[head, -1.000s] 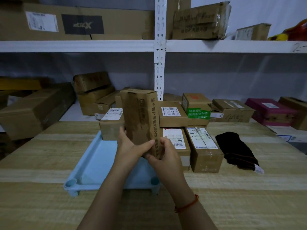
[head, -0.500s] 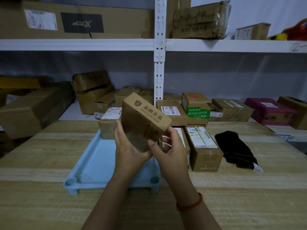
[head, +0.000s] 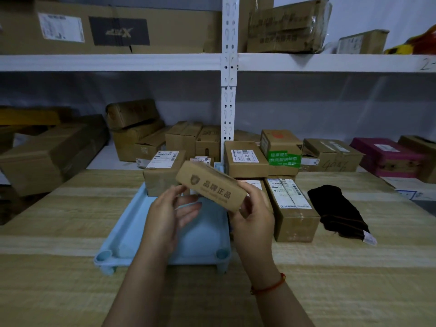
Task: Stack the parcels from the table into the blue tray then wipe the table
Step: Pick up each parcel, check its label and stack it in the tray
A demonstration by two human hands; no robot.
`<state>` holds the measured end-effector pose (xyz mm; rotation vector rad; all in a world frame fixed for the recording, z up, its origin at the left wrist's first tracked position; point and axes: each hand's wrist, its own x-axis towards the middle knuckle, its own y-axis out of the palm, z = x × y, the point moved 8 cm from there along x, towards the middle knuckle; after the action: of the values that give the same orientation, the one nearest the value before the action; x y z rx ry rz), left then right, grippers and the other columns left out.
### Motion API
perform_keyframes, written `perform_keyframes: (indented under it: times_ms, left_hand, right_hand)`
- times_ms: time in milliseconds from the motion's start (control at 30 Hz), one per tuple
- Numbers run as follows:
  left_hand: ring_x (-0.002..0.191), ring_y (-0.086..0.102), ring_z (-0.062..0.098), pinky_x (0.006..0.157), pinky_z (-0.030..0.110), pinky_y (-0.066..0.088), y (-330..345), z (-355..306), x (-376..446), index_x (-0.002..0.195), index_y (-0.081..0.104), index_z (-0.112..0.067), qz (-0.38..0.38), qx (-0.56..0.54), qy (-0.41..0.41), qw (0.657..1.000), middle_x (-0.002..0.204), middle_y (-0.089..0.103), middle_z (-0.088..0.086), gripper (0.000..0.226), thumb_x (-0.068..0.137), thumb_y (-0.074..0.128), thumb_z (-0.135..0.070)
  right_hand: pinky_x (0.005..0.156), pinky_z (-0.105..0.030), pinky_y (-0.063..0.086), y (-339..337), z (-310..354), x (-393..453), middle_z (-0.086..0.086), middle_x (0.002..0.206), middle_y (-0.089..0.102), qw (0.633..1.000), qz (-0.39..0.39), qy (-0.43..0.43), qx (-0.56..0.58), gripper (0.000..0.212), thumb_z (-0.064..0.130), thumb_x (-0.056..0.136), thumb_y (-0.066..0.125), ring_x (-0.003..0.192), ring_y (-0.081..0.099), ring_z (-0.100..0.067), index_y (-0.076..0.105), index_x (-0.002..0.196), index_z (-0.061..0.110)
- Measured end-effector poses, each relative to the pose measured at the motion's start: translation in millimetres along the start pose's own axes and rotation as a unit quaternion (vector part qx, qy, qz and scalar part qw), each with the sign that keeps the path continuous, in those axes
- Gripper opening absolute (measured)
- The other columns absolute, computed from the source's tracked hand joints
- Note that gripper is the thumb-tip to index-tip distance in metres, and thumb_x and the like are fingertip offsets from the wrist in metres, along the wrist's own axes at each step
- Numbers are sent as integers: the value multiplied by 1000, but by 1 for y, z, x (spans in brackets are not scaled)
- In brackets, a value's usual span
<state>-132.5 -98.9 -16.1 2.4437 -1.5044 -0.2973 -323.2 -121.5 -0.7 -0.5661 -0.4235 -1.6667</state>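
I hold a brown cardboard parcel (head: 212, 185) with printed characters, tilted, above the far half of the blue tray (head: 132, 223). My right hand (head: 254, 215) grips its right end. Under its left end is my left hand (head: 172, 213): the thumb touches the box and the fingers lie loosely spread below, apart from it. One labelled parcel (head: 160, 178) sits at the tray's far left. Right of the tray, more parcels stand on the table: a long one (head: 292, 208), a labelled one (head: 245, 159) stacked behind it, and a green-taped box (head: 280, 149). A black cloth (head: 337, 211) lies further right.
The wooden table (head: 70, 279) runs wide in front of me. Behind it stands a white shelf rack with a post (head: 227, 102), loaded with cardboard boxes (head: 52, 156) and a magenta box (head: 387, 156).
The parcel has turned from upright to lying tilted with its printed face toward me. My left hand has loosened from it, while the right hand has moved to the right end.
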Motion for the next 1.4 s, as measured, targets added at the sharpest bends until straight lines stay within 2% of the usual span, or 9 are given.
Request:
perform_keyframes:
  times_ms: [100,200,400,533,667,933,1100,1233,1400]
  left_hand:
    - [90,71,33,79,41,53,-4,-16,-13,107,63,-14,1,-67,-17,998,100,74,16,54,96,32,-58]
    - [91,72,33,81,42,53,-5,-27,-21,109,62,-14,14,-64,-24,998,98,75,13,62,89,38,-67]
    - [72,73,25,62,32,60,-5,-25,-26,103,63,-16,54,-35,-67,996,77,73,3,28,84,62,-37]
    - [62,72,18,53,27,58,-10,-16,-25,110,62,-13,47,-50,-82,994,82,71,5,22,89,54,-13]
    - [82,71,20,68,34,56,-10,-16,-26,128,54,-16,41,-22,-46,998,97,72,4,43,88,53,-1]
    - [97,66,10,78,25,51,-1,-25,-26,132,52,-15,25,131,109,985,111,69,-6,64,77,63,16]
    - [101,65,9,84,22,52,2,-27,-28,128,55,-17,31,148,147,977,112,67,-8,61,78,62,18]
    - [101,65,7,77,16,52,-2,-25,-25,125,56,-21,23,149,159,976,112,67,-9,60,78,63,17]
    - [112,60,12,92,32,52,-2,-30,-30,113,58,-41,12,202,206,957,120,65,-5,67,75,67,14]
  right_hand:
    - [96,-37,53,0,2,-1,-3,125,58,999,-13,-23,-32,43,-5,82,71,116,58,-12,66,119,14]
    - [98,-13,45,0,6,-4,-6,125,58,995,-25,-53,-81,44,-7,80,71,113,53,-4,66,118,15]
    - [97,-3,37,5,16,-8,-14,129,56,982,-38,-119,-144,54,-12,78,68,113,48,-4,63,121,21]
    - [101,-17,42,10,13,-8,-8,141,49,988,6,-89,-129,56,-9,87,58,124,47,-7,58,134,21]
    - [103,-31,48,9,-3,-5,2,136,57,993,28,-13,-112,50,-2,96,50,122,55,-10,53,139,21]
    - [75,-5,37,21,-19,-8,9,109,64,980,116,131,-90,34,15,100,49,94,55,4,59,133,18]
    - [93,-19,44,25,-21,-10,0,124,66,975,135,158,-78,36,13,99,50,114,59,-7,58,135,17]
    - [91,-23,45,26,-24,-11,4,118,65,972,138,173,-81,38,13,99,50,108,58,-9,54,137,19]
    - [94,-28,41,33,-30,-13,-5,132,59,964,150,215,-52,43,19,101,47,123,53,-18,44,144,23]
